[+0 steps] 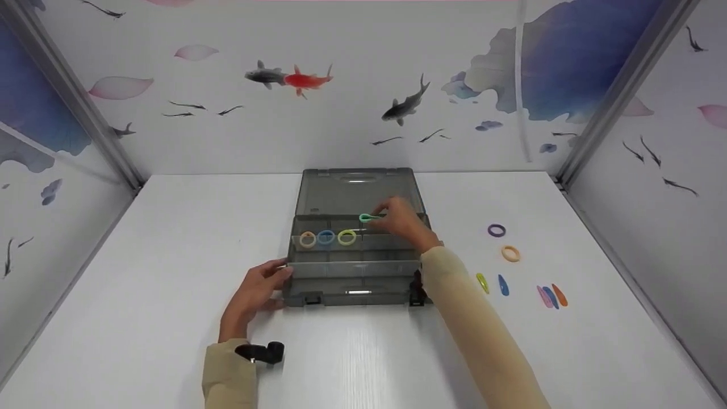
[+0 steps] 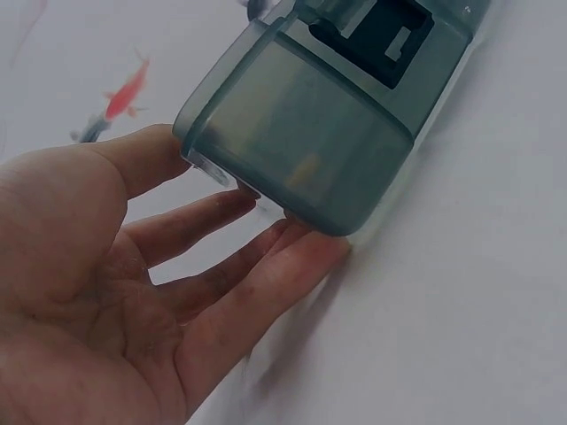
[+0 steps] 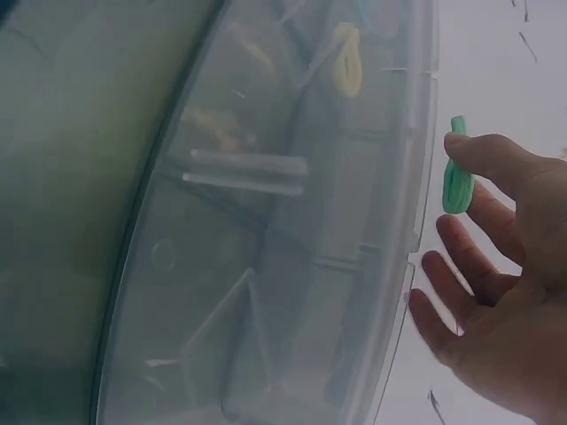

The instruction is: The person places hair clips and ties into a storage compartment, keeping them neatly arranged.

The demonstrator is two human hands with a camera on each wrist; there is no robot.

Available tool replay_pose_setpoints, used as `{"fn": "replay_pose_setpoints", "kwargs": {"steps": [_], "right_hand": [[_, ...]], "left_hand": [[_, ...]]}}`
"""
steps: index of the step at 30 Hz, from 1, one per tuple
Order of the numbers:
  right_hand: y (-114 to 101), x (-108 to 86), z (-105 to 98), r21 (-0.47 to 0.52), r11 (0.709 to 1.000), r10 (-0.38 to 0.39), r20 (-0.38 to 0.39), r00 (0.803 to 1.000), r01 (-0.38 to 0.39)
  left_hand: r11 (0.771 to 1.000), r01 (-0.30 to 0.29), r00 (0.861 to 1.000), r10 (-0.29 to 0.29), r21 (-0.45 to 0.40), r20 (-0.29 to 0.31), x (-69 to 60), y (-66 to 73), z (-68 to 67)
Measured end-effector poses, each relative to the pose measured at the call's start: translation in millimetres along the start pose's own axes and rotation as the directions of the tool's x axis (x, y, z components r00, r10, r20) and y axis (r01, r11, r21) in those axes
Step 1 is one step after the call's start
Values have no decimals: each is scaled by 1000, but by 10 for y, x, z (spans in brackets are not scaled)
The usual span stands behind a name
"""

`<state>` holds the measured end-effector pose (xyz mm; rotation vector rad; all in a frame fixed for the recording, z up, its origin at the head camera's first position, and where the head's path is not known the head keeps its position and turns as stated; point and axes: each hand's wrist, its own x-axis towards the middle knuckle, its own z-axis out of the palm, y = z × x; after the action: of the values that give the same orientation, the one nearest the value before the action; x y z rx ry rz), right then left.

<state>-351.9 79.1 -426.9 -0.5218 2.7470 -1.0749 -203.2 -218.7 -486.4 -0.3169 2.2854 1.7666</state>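
Observation:
My right hand [image 1: 400, 218] pinches a green hair tie [image 1: 369, 217] between thumb and fingertips, above the rear part of a grey see-through compartment box [image 1: 363, 298]. The hair tie [image 3: 457, 188] is squeezed into a narrow loop, and the other fingers spread below it in the right wrist view. Orange [image 1: 307, 240], blue [image 1: 326, 237] and yellow [image 1: 346, 237] hair ties stand in a row in the box. At the box's left side, my left hand [image 1: 258, 289] rests extended fingers [image 2: 266, 283] against the wall.
The box lid [image 1: 360, 193] lies folded back towards the wall panel. On the white table, right of the box, lie a purple hair tie [image 1: 496, 230], an orange hair tie [image 1: 510, 253], and several hair clips, including a yellow-green clip [image 1: 482, 283] and a blue clip [image 1: 503, 285].

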Motion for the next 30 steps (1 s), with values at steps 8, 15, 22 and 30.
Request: {"fn": "replay_pose_setpoints", "kwargs": {"steps": [8, 15, 22, 30], "right_hand": [[-20, -3, 8, -3, 999, 48, 47, 998, -48], [-68, 11, -19, -18, 998, 67, 60, 996, -66], [-121, 18, -25, -63, 994, 90, 87, 992, -84], [-128, 10, -34, -58, 995, 91, 167, 982, -83]], "left_hand": [[1000, 7, 1000, -7, 7, -12, 19, -6, 1], [1000, -1, 1000, 1, -2, -9, 25, -9, -4], [1000, -6, 1000, 6, 6, -6, 25, -17, -13], [1000, -12, 1000, 12, 14, 0, 18, -12, -11]]}}
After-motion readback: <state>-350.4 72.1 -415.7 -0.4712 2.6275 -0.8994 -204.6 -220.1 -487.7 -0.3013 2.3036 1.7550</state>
